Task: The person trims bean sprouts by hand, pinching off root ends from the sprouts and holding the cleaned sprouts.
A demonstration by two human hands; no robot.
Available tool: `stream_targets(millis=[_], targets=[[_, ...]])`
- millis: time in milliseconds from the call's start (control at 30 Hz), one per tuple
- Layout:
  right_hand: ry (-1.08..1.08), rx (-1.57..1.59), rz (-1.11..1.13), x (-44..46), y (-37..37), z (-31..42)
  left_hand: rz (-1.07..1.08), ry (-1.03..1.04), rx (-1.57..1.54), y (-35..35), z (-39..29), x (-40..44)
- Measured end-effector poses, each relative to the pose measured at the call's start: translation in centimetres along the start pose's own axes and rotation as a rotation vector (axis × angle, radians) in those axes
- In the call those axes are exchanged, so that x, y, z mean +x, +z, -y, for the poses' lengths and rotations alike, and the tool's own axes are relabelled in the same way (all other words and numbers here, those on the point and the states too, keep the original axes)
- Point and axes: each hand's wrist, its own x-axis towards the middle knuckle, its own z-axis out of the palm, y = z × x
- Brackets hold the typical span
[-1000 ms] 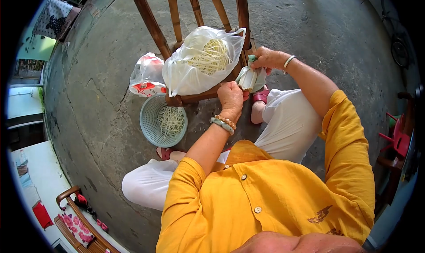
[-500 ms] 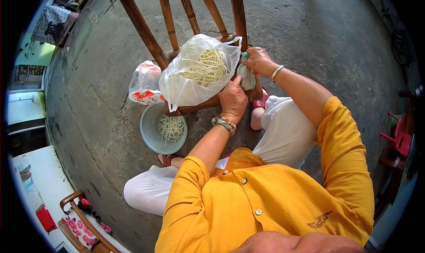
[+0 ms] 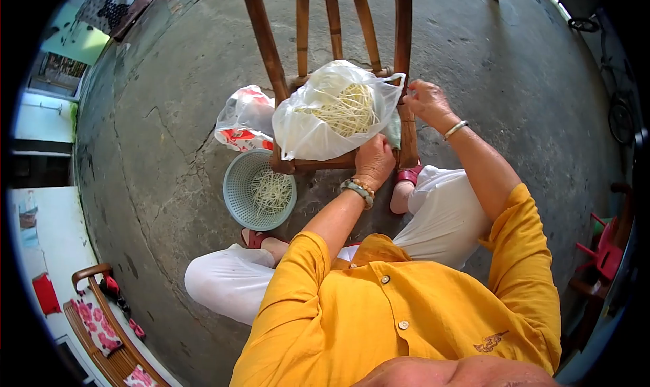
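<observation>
Bean sprouts [image 3: 352,108] fill a translucent white plastic bag [image 3: 305,131], which lies open on the seat of a bamboo chair [image 3: 323,164]. My left hand [image 3: 374,162] is closed at the front right of the seat, beside the bag. Its fingertips touch a pale green cloth-like piece [image 3: 394,131]; whether they grip it is hidden. To the right of the chair's upright, my right hand [image 3: 431,105] is raised with fingers curled and pressed together. Anything in that pinch is too small to make out.
A light blue plastic basket [image 3: 233,192] with some sprouts stands on the concrete floor, left of the chair. Behind it is a red and white plastic bag [image 3: 247,116]. A bench with flowered cushions [image 3: 98,325] is at lower left, a red stool [image 3: 606,255] at far right.
My right hand has left the pale green piece and moved right of the chair's upright. The green piece now lies lower, by my left hand. The camera view has shifted.
</observation>
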Motion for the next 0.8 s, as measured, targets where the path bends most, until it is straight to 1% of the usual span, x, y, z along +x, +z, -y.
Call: stream_targets(millis=[67,100,200,233,267,333,400,433,533,567,667,700,800], targets=[[0.007,0.08,-0.152,0.5,-0.7,0.7,-0.032,0.035,-0.068,-0.4,-0.4,-0.8],[-0.045,0.178,-0.235,0.3,-1.6,1.9,-0.055,0.136,-0.076,-1.1,-0.9,-1.4],[-0.383,0.38,-0.487,-0.8,-3.5,6.8,-0.01,0.325,-0.171,-5.6,-4.0,-3.1],[-0.5,0.477,-0.472,-1.4,-3.6,8.8,-0.01,0.433,-0.091,-7.1,-4.2,-3.0],[-0.588,0.387,-0.352,-1.7,-3.5,10.0,-0.02,0.368,0.022,-8.6,-4.6,-2.9],[-0.565,0.129,0.118,-1.2,-1.7,11.4,-0.045,0.248,0.242,-11.8,-5.4,-2.6],[-0.45,-0.166,0.205,-0.3,1.7,11.8,0.078,0.253,0.331,-14.1,-3.3,-2.7],[-0.396,-0.221,0.245,-0.1,2.6,11.9,0.137,0.253,0.376,-15.1,-2.7,-2.8],[-0.481,-0.319,0.055,-0.1,4.4,12.4,0.205,0.298,0.368,-17.0,-1.9,-3.7],[-0.422,-0.347,0.176,-0.2,4.8,12.8,0.207,0.304,0.379,-16.8,-1.4,-3.7],[-0.46,-0.532,0.188,-1.1,6.5,13.7,0.114,0.406,0.371,-17.1,-0.6,-3.0],[-0.481,-0.556,0.208,-0.9,6.8,13.7,0.123,0.393,0.382,-17.6,-0.8,-2.7],[-0.501,-0.479,0.261,0.3,6.5,12.9,0.203,0.259,0.486,-19.2,-1.3,-2.1]])
